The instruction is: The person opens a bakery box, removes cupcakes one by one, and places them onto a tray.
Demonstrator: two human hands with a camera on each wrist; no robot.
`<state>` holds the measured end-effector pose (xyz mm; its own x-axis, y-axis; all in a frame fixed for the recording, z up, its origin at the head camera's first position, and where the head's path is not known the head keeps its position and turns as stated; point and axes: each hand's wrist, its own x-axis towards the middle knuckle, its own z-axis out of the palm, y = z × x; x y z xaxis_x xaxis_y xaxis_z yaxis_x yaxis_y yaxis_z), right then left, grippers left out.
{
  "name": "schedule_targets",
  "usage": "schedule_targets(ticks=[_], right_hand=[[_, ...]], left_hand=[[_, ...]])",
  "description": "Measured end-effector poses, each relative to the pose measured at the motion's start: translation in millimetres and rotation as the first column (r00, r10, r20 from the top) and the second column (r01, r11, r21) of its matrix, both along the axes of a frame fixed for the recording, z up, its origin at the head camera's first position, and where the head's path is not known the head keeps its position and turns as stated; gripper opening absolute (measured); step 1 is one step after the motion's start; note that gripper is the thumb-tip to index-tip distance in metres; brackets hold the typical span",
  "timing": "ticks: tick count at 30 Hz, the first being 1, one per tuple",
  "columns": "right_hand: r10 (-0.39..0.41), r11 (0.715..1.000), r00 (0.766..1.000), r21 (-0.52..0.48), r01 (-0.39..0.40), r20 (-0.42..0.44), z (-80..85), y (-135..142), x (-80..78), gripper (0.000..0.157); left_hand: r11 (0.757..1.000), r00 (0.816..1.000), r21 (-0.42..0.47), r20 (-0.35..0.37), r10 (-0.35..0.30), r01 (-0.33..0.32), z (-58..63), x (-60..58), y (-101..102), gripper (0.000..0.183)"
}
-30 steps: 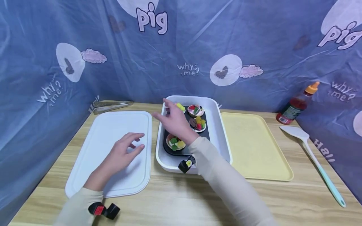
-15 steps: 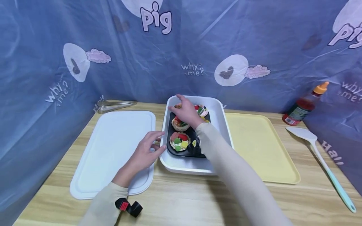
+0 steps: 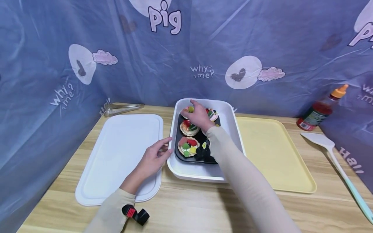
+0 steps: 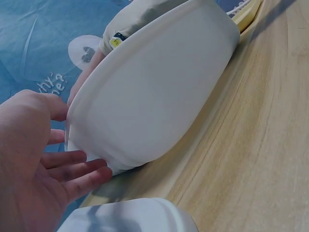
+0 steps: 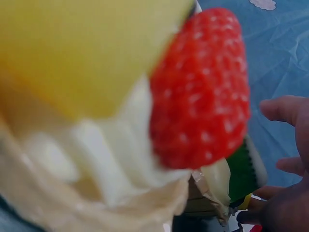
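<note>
A white deep tray (image 3: 195, 175) holds a black baking tray (image 3: 201, 136) with several fruit tarts. My right hand (image 3: 201, 116) is over the far-left tart (image 3: 186, 116), thumb and index finger spread on either side of it. In the right wrist view this hand (image 5: 289, 145) has its fingers apart, and a tart's strawberry (image 5: 203, 92) fills the foreground. Another tart (image 3: 188, 147) lies at the near left. My left hand (image 3: 152, 158) is beside the deep tray's left wall, its loosely bent fingers (image 4: 79, 169) close to the wall; contact is hard to tell.
A white flat tray (image 3: 122, 155) is on the left, with metal tongs (image 3: 122, 110) behind it. To the right are a yellow tray (image 3: 271, 152), a sauce bottle (image 3: 319, 111) and a long-handled white spatula (image 3: 319, 140). A blue curtain (image 3: 186, 48) hangs behind.
My left hand has moved right, from above the white flat tray to the deep tray's left side. My right hand has lowered onto the far-left tart. The view has shifted slightly.
</note>
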<state>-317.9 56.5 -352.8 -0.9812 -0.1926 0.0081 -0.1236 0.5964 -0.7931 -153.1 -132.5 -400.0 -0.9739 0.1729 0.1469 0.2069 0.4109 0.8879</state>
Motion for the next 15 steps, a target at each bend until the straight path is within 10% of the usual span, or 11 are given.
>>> schedule_targets(ticks=[15], right_hand=[[0.007,0.997,1.000,0.079,-0.006,0.000,-5.9,3.4,-2.8,0.075]], left_hand=[[0.999,1.000,0.033,0.017,-0.006,0.005,-6.3,-1.6,-2.0,0.049]])
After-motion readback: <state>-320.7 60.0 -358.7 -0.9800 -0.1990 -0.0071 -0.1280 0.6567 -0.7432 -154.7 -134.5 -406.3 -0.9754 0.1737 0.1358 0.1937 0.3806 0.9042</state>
